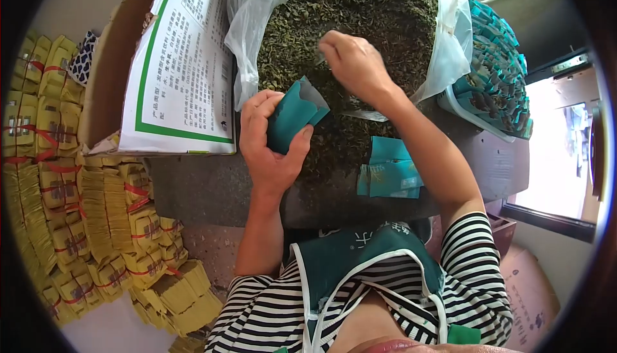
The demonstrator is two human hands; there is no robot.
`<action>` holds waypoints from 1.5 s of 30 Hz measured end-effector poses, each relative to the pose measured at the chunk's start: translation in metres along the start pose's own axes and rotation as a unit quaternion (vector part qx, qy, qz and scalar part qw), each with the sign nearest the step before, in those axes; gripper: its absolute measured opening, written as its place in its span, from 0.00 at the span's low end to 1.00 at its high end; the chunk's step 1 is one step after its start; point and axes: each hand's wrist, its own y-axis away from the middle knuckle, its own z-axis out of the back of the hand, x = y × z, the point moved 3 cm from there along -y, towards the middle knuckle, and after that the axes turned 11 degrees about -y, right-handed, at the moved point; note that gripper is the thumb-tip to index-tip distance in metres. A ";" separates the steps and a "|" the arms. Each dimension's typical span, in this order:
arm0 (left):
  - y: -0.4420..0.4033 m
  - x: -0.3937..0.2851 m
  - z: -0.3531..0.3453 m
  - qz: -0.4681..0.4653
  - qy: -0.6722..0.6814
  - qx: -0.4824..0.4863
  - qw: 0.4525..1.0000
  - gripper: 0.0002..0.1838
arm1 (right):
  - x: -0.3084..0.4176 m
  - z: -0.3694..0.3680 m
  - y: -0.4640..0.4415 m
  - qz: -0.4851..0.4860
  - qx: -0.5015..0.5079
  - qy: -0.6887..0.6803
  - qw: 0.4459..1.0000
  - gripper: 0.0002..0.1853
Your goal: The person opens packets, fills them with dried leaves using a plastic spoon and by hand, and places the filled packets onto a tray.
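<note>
A teal paper packet (292,118) with its mouth open is held upright, slightly tilted, in my left hand (265,136), fingers on one side and thumb on the other. Up and to the right, my right hand (353,64) is closed over a heap of dried green leaves (379,0); what its fingertips pinch is too small to name. Clear plastic (247,25) lines the heap's edges. Several flat teal packets (393,176) lie on the dark table below my right forearm.
A printed cardboard box (183,64) stands at the left. Bundled yellow packets (67,186) are stacked beyond it. At the right, a white tub (479,115) holds many filled teal packets (495,64). The dark table edge (205,199) runs before my body.
</note>
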 end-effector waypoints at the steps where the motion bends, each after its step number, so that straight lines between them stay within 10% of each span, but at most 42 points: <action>1: -0.001 -0.001 0.000 -0.003 -0.004 0.003 1.000 0.25 | 0.004 -0.004 -0.003 -0.040 0.038 -0.082 0.995 0.13; 7: -0.001 -0.004 0.001 0.016 0.007 0.013 1.000 0.22 | 0.003 -0.008 -0.008 -0.161 0.081 -0.322 0.929 0.14; 26: 0.001 -0.002 -0.002 -0.016 -0.054 -0.011 0.998 0.25 | 0.050 0.072 0.031 -0.164 0.175 -0.348 0.906 0.14; 45: 0.007 -0.012 -0.003 -0.002 0.034 -0.008 0.999 0.26 | 0.135 0.090 0.056 0.284 0.101 0.017 0.953 0.15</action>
